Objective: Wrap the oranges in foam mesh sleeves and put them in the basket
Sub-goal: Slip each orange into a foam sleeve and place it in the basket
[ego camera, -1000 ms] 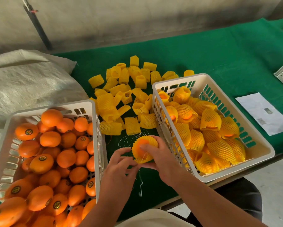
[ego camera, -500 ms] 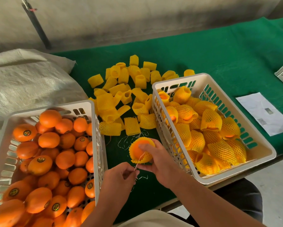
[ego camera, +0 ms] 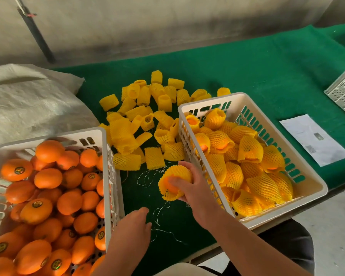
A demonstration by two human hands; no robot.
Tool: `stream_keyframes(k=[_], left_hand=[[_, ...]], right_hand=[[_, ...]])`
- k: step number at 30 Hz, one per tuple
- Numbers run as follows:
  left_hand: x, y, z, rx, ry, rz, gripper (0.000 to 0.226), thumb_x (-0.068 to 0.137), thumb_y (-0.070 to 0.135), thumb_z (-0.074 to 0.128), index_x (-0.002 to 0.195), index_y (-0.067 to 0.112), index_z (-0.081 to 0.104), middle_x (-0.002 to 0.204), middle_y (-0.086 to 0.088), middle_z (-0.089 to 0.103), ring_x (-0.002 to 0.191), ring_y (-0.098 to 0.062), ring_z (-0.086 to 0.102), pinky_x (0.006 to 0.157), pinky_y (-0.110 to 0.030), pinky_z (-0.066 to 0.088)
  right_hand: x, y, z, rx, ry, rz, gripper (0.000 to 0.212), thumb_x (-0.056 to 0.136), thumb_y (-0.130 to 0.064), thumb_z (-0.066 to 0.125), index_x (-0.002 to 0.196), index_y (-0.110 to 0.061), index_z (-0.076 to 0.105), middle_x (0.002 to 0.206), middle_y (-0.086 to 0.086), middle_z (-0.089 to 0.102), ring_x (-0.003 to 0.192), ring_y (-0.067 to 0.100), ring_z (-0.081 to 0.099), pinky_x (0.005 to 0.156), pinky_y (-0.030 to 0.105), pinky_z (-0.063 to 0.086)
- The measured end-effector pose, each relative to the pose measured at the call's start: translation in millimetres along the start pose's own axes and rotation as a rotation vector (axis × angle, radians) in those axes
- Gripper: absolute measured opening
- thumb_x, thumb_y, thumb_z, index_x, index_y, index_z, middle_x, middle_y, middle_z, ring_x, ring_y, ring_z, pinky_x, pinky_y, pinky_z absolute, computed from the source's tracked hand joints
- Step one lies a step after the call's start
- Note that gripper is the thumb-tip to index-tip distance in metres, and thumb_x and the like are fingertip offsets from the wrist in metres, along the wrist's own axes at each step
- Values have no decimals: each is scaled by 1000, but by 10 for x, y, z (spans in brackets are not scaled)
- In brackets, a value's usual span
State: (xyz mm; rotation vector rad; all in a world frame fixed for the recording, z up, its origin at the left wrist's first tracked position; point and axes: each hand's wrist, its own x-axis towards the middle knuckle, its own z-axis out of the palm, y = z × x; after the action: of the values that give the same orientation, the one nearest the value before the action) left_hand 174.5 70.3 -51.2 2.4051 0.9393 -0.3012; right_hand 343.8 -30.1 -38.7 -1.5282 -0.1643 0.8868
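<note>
Right hand now carries the sleeved orange alone, fingers curled around it, raised just off the counter and touching or nearly touching the near-left wall of the right basket. Left hand has let go since half a second ago: it was pinching at the mesh edge or a loose thread under the fruit, and now sits low beside the left basket of bare oranges, fingers loosely curled, holding nothing visible. Orange has also rotated: open end of the foam mesh sleeve faces left, bare peel showing through it. Reads as wrap finished, trim finished, handoff to one hand complete. Loose white threads lie on the green cloth between the hands. Right basket holds a heap of wrapped oranges; left one is well stocked. Empty sleeves are piled behind, between the two baskets, within reach. Judgement: next is a short lift over the rim and a drop onto the heap, while the freed left hand is placed to take the next bare orange. Risk is low; the sleeve could snag the slotted wall if kept this low.
</note>
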Motion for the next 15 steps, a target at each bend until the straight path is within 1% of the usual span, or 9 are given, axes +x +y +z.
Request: stream_keyframes(k=[2,4,6,7,8,10,11,13,15], left_hand=[[-48,-41,-63,-37,66,82,42,104,41,56,145,34,48,124,17,61,102,3,54,86,-9,42],[-91,-86,-94,30,69,149,37,100,39,65,136,34,59,122,19,66,103,5,58,87,-6,38],[-108,-201,-101,105,229,271,28,84,29,86,111,27,76,107,12,75,96,-4,71,88,-20,52],[-121,-270,-83,128,332,348,14,86,31,83,99,25,79,100,7,77,91,-11,75,81,-31,59],[-140,-307,-105,163,374,375,23,97,40,66,91,23,80,98,3,77,89,-17,76,75,-40,62],[-131,-400,-115,229,412,435,74,110,52,20,83,20,81,98,-4,78,86,-25,77,68,-48,63],[-125,-432,-93,274,451,463,83,110,53,12,79,20,81,97,-5,78,85,-27,77,67,-49,63],[-123,-404,-108,243,429,434,64,106,51,32,77,21,81,97,-4,78,85,-28,77,67,-49,63],[-132,-368,-126,215,413,372,16,83,36,74,80,22,81,100,-2,78,89,-27,77,73,-48,61]], right_hand=[[27,-100,-59,19,5,-58,59,84,-26,86,127,-56,59,134,-18,43,121,24,54,79,42,65],[90,-229,-164,83,8,-118,61,83,-16,86,128,-50,63,139,-14,41,124,29,52,78,46,65],[181,-403,-326,110,48,-170,61,82,-14,86,128,-48,64,142,-8,43,124,32,55,79,45,65],[234,-506,-426,120,81,-186,61,81,-16,88,127,-49,64,142,-4,46,123,32,57,79,45,65],[291,-614,-529,135,122,-190,61,79,-21,90,126,-49,63,140,-2,49,121,32,60,80,45,64],[419,-793,-745,173,199,-161,65,73,-34,95,127,-48,61,136,-2,55,118,29,65,82,47,64],[488,-856,-852,167,234,-147,69,68,-43,95,127,-46,60,134,-2,56,118,27,64,81,47,64],[630,-899,-1050,103,301,-129,67,67,-64,89,125,-45,62,134,-5,53,116,24,60,78,48,65],[770,-860,-1213,28,379,-95,34,83,-66,75,113,-51,67,132,-6,50,115,25,56,77,53,65]])
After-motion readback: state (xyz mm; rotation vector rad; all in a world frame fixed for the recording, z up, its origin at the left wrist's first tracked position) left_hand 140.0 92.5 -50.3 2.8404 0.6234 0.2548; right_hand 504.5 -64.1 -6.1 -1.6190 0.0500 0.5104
